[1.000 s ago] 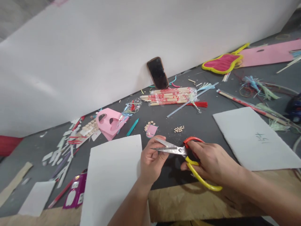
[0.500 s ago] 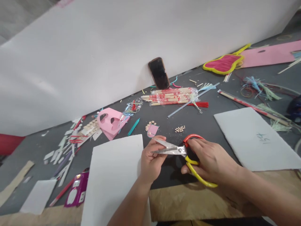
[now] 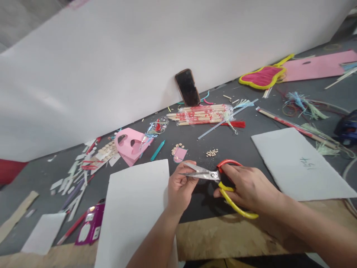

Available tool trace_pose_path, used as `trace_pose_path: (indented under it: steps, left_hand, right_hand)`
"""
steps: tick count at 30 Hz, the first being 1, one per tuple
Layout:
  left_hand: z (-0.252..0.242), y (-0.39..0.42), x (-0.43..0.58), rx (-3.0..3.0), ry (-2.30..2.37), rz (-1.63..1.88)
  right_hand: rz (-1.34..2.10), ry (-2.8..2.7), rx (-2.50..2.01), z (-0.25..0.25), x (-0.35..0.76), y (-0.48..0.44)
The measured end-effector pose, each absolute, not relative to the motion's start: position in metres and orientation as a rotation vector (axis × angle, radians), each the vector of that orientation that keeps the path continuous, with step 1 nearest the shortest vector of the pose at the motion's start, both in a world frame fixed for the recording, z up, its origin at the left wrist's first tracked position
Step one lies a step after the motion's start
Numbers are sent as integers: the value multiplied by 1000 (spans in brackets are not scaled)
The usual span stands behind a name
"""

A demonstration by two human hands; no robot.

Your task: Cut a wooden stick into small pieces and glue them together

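My right hand [image 3: 248, 186] grips the scissors [image 3: 214, 175] by their handles, one red and one yellow. Their blades point left, slightly apart, over the fingers of my left hand [image 3: 180, 186]. Those left fingers are closed in a pinch; a small pale bit shows by the blades, but what it is cannot be made out. Just beyond my left hand lies a small pink piece [image 3: 180, 154] with pale beads along its edge. To its right is a little heap of pale beads [image 3: 212, 152] on the dark table.
A white foam board [image 3: 134, 208] lies under my left forearm, another board [image 3: 301, 163] to the right. Behind are wrapped sticks [image 3: 200, 114], a phone [image 3: 188, 87] leaning on the wall, and a teal stick [image 3: 158, 150]. Pink cut-outs [image 3: 132, 149] and paper scraps lie left.
The scissor blades have closed slightly near my left fingers. The view has shifted a little; both hands stay in nearly the same place.
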State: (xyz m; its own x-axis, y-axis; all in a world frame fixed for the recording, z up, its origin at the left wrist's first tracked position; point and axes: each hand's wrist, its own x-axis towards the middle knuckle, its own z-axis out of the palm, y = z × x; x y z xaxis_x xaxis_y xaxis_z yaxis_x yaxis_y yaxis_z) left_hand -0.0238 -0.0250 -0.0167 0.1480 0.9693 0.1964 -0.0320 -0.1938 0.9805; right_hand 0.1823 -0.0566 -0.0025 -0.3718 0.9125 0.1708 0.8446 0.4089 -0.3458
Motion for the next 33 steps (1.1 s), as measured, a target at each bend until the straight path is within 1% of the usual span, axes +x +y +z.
trace_pose_path:
  steps: [6,12,17,19,21,26,33]
  left_hand:
    - [-18,-24,-21,1339,986,1261]
    - [-3,-33,-20,1230,1019,1235]
    - [11,-44,-26,1163,1086,1193]
    - [14,-49,-27,1158,1088,1201]
    - [14,-53,-26,1138,1080,1204]
    - [13,-63,-24,1176,1066,1242]
    - [14,-73,-22,1400,1074,1280]
  right_hand:
    - [406,-2314,-1575,6,183,-58]
    - [504,-2278,-1504,16,180,-62]
    - [875,-2161,-1491,31,181,-69]
    - [943,-2125,-1492,38,181,-73]
    - [873,-2141,-1490,40,180,-77]
    - [491,-2243,-1440,29,175,-87]
    - [415,-2266,-1462,23,176,-99]
